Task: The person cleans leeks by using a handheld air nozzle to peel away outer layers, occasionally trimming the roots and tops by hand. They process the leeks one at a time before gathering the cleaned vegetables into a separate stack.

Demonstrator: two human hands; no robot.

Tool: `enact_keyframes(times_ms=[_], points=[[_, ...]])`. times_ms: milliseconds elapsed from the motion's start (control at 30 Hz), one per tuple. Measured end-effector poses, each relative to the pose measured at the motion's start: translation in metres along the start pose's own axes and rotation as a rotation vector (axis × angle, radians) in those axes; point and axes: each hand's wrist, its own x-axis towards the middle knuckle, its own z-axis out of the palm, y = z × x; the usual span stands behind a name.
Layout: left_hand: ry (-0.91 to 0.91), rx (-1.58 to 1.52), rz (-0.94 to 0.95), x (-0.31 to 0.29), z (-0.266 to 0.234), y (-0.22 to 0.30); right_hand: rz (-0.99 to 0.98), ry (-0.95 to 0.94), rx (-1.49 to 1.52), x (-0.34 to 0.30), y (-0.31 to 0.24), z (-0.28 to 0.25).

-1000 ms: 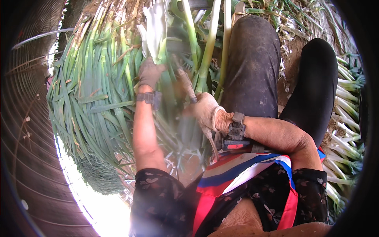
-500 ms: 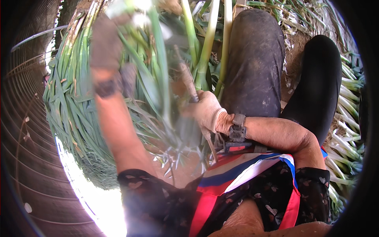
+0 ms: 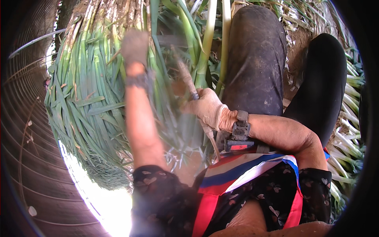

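My left hand (image 3: 135,45), in a dark glove and blurred by motion, is over the roots-and-stem end of a large pile of green onions (image 3: 92,75). Its fingers are smeared, so what it holds cannot be made out. In a pale glove, my right hand (image 3: 206,107) is wrapped round a slim, dirty wand-like tool (image 3: 184,73). The tool's upper end points up and left, and a thin tube (image 3: 213,142) runs down from below the hand. Thick stalks with white stems (image 3: 205,55) stand just beyond that hand, beside my knee.
My dark-trousered leg (image 3: 254,59) is right of centre. Another black-clad leg (image 3: 319,75) is further right. More white-stemmed onions (image 3: 347,118) lie along the right edge. A ribbed, curved sheet wall (image 3: 39,185) rises at the left, and dry scraps (image 3: 290,45) litter the ground.
My left hand has moved to the right across the pile, uncovering more stems. The blurred green stalks near it at the top have gone from there. My right hand keeps its hold.
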Motion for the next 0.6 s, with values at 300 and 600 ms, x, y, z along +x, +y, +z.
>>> enact_keyframes(times_ms=[300, 600], points=[[0.148, -0.858, -0.68, -0.103, 0.009, 0.081, -0.095, -0.213, -0.123, 0.021, 0.021, 0.01], [0.062, -0.92, -0.69, -0.11, -0.016, 0.103, -0.074, -0.148, -0.157, 0.003, 0.01, 0.002]])
